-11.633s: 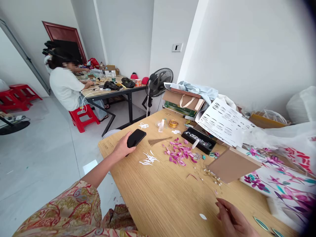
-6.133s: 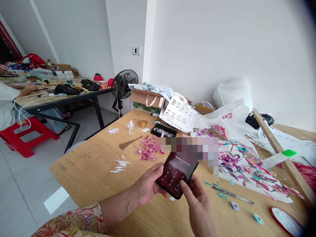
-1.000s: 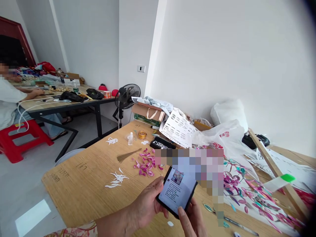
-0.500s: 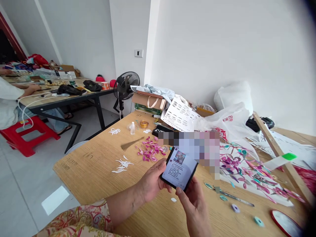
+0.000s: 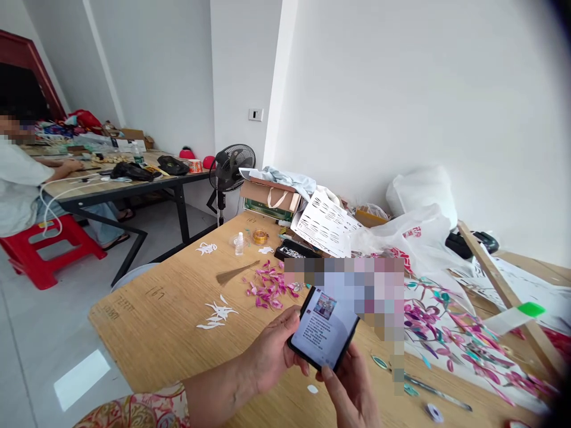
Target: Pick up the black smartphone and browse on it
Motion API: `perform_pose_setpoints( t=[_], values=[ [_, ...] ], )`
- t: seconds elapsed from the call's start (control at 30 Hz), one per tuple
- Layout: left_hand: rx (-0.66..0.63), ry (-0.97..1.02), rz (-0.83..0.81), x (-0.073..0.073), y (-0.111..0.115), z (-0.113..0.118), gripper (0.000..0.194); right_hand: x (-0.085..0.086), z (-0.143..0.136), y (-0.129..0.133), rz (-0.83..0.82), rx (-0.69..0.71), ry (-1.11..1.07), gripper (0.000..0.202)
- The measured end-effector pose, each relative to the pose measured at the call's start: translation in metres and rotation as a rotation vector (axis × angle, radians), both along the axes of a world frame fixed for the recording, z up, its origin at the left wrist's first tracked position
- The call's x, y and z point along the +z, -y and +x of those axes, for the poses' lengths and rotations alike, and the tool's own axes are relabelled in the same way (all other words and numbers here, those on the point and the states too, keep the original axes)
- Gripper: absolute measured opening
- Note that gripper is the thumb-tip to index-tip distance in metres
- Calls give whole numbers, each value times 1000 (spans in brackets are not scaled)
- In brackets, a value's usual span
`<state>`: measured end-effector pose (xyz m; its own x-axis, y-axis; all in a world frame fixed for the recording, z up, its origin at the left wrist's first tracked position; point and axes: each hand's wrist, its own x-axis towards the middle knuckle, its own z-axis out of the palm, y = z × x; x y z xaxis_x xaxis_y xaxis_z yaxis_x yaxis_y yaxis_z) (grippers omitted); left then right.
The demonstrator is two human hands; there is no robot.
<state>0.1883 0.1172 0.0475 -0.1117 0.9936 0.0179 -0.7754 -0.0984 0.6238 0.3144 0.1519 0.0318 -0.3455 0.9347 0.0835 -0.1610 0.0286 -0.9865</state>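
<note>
Low in the frame's centre, both hands grasp a phone [image 5: 324, 334].
Left hand [image 5: 270, 353] curls around its edge; right hand [image 5: 352, 392] supports below, thumb on screen.

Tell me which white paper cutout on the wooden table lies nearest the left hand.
The spiky white paper cutout, just beyond the left hand; the others lie farther back.

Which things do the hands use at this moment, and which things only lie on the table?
In use:
left hand
right hand
phone, held in both hands

Lying about:
pink petals
white paper cutouts
small bottle
fan
</note>
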Motion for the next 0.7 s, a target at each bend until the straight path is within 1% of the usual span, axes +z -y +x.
perform_pose_setpoints(
  t=[0.07,0.2,0.33,0.43,0.57,0.63,0.7],
  values=[
    [6,-1,5,-1,0,1,29,-3,-4,1,33,-37,-27,47],
    [19,9,2,-3,0,1,28,-4,-9,3,74,-34,-52,42],
    [20,14,-10,-3,1,1,27,-2,-8,3,105,-42,-33,46],
    [16,15,-13,-3,1,1,28,-2,-7,3,106,-39,-14,48],
    [11,13,-13,-3,1,2,29,-5,-7,3,78,-83,-44,47],
    [7,13,-19,-3,1,2,29,-6,-6,2,96,-97,-16,46],
    [2,14,-22,-3,2,3,29,-5,-2,-1,163,-123,42,47]
  ],
)
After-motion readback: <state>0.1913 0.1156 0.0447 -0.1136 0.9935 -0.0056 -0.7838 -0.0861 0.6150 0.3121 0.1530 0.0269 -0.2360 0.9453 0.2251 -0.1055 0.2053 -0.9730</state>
